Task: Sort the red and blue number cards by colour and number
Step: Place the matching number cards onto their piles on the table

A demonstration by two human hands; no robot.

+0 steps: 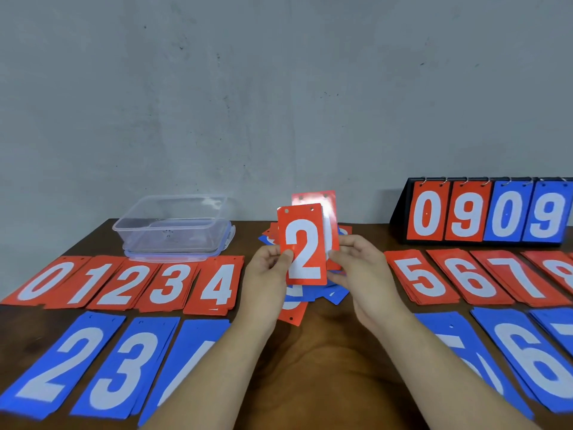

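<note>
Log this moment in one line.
step: sorting | left hand: pinches red 2 card | right hand: holds second red card | next: likely red 2 pile

Plain indoor work area; exact type cannot be determined. Bare grey concrete wall (279, 88) at far side. Dark wooden table (313, 377) carries clear plastic container (173, 228) far left, flip scoreboard (490, 212) far right.

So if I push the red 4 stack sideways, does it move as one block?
Probably not: the red 4 stack is loose thin cards, edges stepped at its near end. Faces look smooth, so layers likely slide. Single cards seem stiff: the red 2 stands straight, pinched low by the left hand.
</note>
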